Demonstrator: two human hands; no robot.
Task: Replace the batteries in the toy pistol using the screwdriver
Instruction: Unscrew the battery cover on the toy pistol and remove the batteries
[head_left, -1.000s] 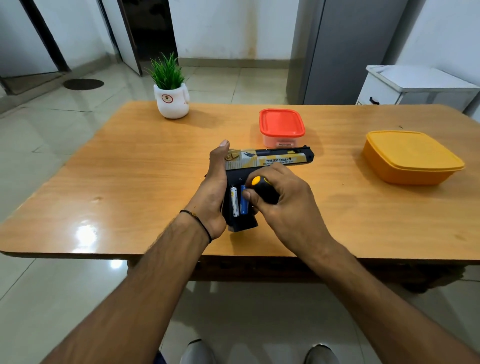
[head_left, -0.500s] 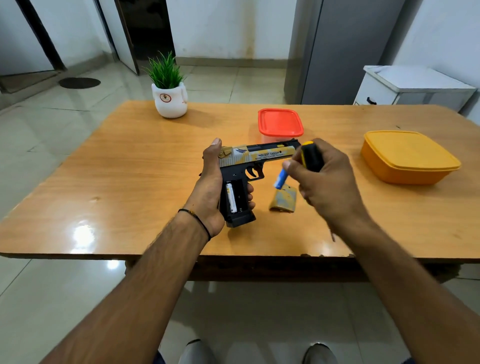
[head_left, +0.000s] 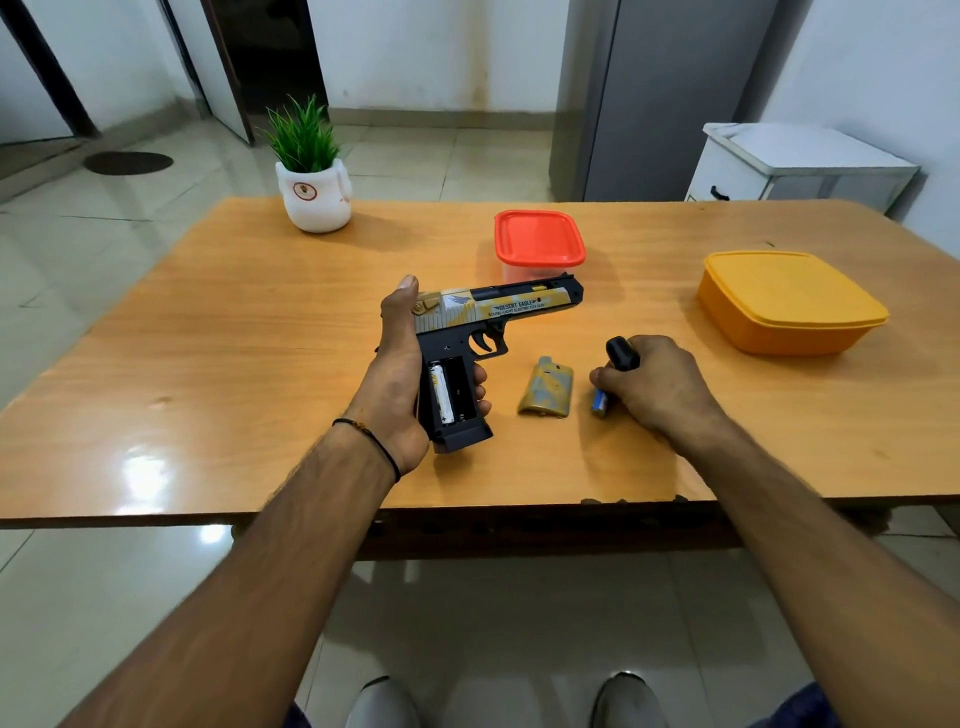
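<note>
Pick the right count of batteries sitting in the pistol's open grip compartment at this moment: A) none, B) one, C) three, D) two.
B: a single white battery sits in the left slot of the pistol grip, the slot beside it is empty, and the blue battery is at the right hand on the table.

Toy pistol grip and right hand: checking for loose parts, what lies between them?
The camouflage battery cover, lying on the table, shown in the head view.
</note>
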